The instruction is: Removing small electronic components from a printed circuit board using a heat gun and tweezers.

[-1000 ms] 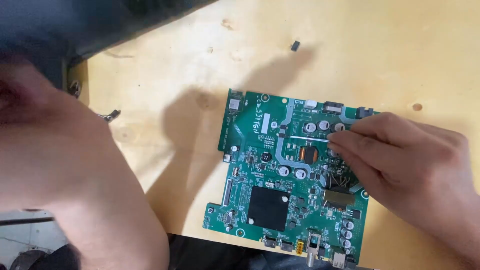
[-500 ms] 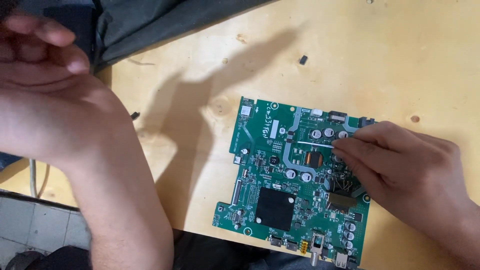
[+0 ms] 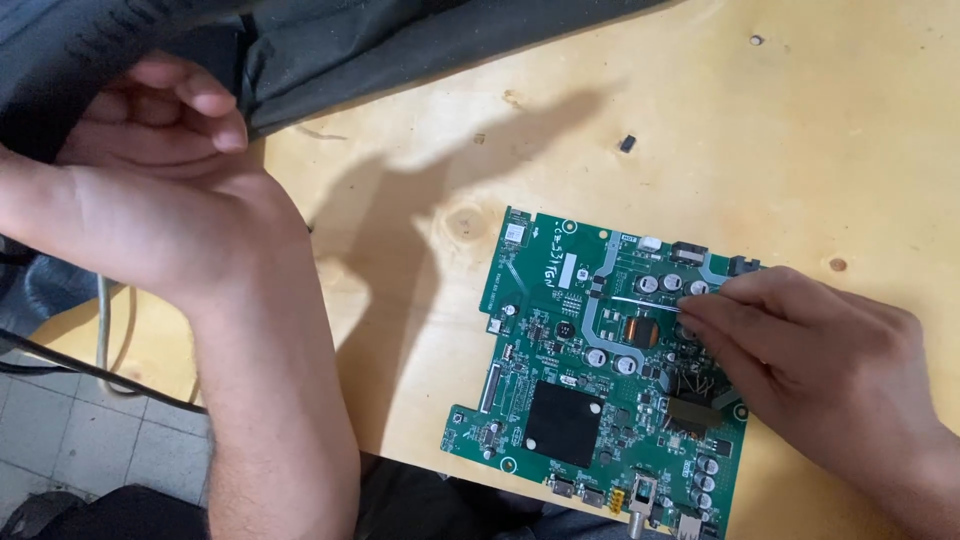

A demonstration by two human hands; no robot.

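Observation:
A green circuit board (image 3: pixel 560 330) lies flat on a pale wooden table (image 3: pixel 800 150), with a black square chip (image 3: pixel 563 422) near its front and round capacitors toward its right. My right hand (image 3: pixel 800 360) rests on the board's right side. Its fingertips pinch a thin silvery tool (image 3: pixel 640 301) that lies across the capacitors and points left. My left hand (image 3: pixel 150 180) is raised at the upper left, away from the board, with the fingers curled against a dark fabric (image 3: pixel 350 50). What its palm holds is hidden.
A small dark screw (image 3: pixel 627 143) lies on the table behind the board, and a second small speck (image 3: pixel 757 40) sits near the far edge. Cables (image 3: pixel 100 350) hang past the table's left edge over a tiled floor (image 3: pixel 60 450). Connectors line the board's front edge.
My left hand has lifted away from the table edge, up and left to the dark fabric. The right hand and its tool have stayed on the board. The view has shifted slightly.

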